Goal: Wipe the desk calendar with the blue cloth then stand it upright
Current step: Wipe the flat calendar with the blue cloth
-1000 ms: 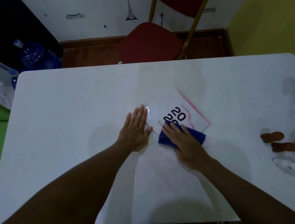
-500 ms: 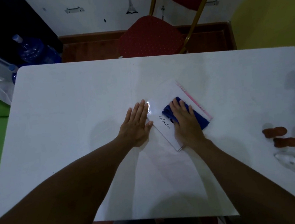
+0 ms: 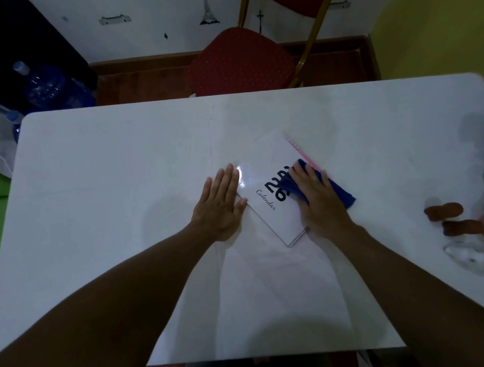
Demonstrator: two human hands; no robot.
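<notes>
The white desk calendar lies flat and turned at an angle in the middle of the white table, its pink spiral edge toward the far right. My left hand is spread flat on the table, fingertips and thumb touching the calendar's left corner. My right hand presses the blue cloth onto the calendar's right side near the spiral. The cloth sticks out past the calendar's right edge. Part of the black year print is covered by cloth and hand.
A red chair stands behind the table's far edge. A large blue water bottle is on the floor at far left. At the right edge lie brown pieces and white objects.
My right hand slid the blue cloth across the calendar, from its near corner up toward the spiral edge and now to the right side. My left hand stayed put.
</notes>
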